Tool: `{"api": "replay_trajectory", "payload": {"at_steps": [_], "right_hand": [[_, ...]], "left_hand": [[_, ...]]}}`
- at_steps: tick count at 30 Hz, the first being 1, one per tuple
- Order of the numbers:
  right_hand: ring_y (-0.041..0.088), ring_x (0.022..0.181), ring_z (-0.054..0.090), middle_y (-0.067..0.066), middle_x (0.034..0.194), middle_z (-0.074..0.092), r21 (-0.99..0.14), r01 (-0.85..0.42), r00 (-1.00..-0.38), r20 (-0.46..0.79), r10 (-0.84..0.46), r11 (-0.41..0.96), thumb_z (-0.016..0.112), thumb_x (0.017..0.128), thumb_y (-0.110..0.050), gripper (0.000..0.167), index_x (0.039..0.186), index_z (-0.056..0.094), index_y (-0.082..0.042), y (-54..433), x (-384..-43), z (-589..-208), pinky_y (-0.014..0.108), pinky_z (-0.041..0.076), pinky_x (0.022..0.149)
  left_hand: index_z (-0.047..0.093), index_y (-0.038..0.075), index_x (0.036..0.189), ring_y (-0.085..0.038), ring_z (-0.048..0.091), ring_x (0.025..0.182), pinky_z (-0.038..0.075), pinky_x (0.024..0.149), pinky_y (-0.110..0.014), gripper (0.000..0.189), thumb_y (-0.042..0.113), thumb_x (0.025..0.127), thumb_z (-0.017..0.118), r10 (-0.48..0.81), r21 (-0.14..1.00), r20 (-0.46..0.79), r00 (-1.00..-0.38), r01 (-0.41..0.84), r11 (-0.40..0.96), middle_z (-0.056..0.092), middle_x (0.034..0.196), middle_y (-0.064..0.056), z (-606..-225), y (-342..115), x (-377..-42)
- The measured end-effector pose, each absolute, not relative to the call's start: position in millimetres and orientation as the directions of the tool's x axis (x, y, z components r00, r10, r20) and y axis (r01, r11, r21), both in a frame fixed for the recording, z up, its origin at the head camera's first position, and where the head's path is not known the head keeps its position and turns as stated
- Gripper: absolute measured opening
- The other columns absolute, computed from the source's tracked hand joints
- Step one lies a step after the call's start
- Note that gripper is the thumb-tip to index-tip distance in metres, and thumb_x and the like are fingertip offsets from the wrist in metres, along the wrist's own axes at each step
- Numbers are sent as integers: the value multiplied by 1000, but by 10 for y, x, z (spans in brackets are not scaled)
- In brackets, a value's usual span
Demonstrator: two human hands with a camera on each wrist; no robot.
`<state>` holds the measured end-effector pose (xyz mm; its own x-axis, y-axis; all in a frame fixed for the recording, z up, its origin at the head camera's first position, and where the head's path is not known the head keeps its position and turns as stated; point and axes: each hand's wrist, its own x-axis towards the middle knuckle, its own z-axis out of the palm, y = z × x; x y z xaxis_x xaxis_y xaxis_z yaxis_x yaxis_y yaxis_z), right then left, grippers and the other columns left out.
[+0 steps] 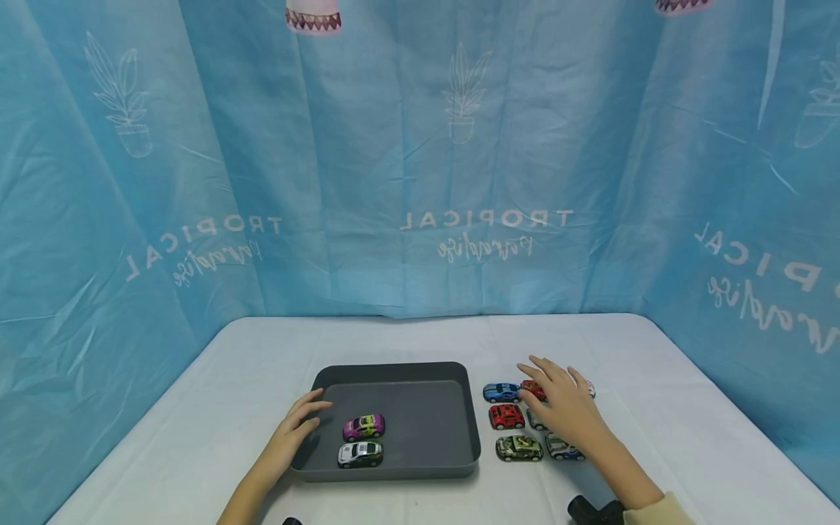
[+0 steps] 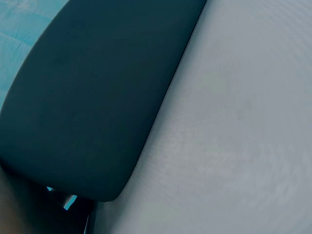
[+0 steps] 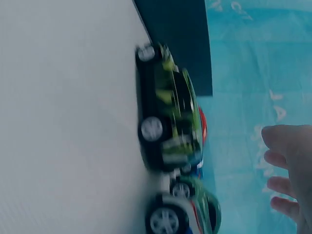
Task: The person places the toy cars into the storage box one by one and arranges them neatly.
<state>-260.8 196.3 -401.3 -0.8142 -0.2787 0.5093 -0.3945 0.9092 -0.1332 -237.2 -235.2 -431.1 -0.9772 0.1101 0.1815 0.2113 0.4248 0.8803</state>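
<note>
A shallow dark grey tray lies on the table, with a purple and yellow toy car and a silver one, the silver car, at its left. My left hand is at the tray's left rim, fingers extended over it; the tray's outer wall fills much of the left wrist view. Spread fingers of my right hand hover over a group of toy cars, partly hiding them. Among these are a blue car, a red car and a green camouflage car. Nothing shows in its grasp.
A blue-and-white car sits below the right hand, beside the camouflage car. A black object shows by the right sleeve. White cloth covers the table, and blue curtains enclose its back and sides.
</note>
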Motion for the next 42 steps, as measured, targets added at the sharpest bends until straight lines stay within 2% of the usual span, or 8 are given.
{"api": "replay_trajectory", "payload": {"at_steps": [17, 27, 31, 35, 42], "right_hand": [[42, 126, 35, 20, 136, 44, -207, -245, -891, 434, -136, 947, 56, 87, -35, 46, 126, 53, -9, 2414, -2717, -4076, 67, 17, 100], [47, 124, 33, 27, 134, 42, -250, -205, -905, 416, -86, 946, 61, 83, -29, 37, 112, 62, -7, 2559, -2771, -4226, 68, 16, 99], [48, 123, 34, 27, 134, 42, -269, -214, -912, 400, -93, 939, 61, 84, -28, 35, 112, 62, -7, 2593, -2784, -4276, 68, 17, 97], [49, 122, 35, 26, 133, 43, -280, -232, -917, 382, -113, 931, 61, 83, -19, 34, 115, 60, -7, 2631, -2787, -4322, 69, 20, 95], [48, 120, 40, 25, 133, 43, -315, -261, -926, 348, -145, 912, 58, 84, -7, 39, 123, 54, -4, 2682, -2837, -4387, 66, 33, 91]], "left_hand": [[55, 2, 119, -42, 12, 137, 17, 104, -66, 30, 12, 94, 41, 124, 875, 205, -971, 238, 421, 27, 146, -16, -4314, -2349, -2362], [54, 3, 119, -42, 11, 137, 15, 104, -66, 31, 12, 94, 41, 113, 877, 183, -977, 214, 430, 26, 146, -15, -4299, -2342, -2368], [55, 3, 119, -42, 11, 137, 14, 104, -67, 31, 12, 93, 41, 108, 873, 177, -978, 206, 443, 26, 147, -15, -4289, -2338, -2360], [55, 3, 119, -42, 11, 137, 14, 104, -66, 31, 12, 93, 41, 111, 873, 182, -977, 212, 440, 26, 146, -15, -4289, -2335, -2357], [54, 3, 120, -42, 10, 138, 13, 104, -67, 31, 12, 93, 41, 110, 876, 171, -979, 202, 439, 25, 147, -15, -4280, -2343, -2359]]}}
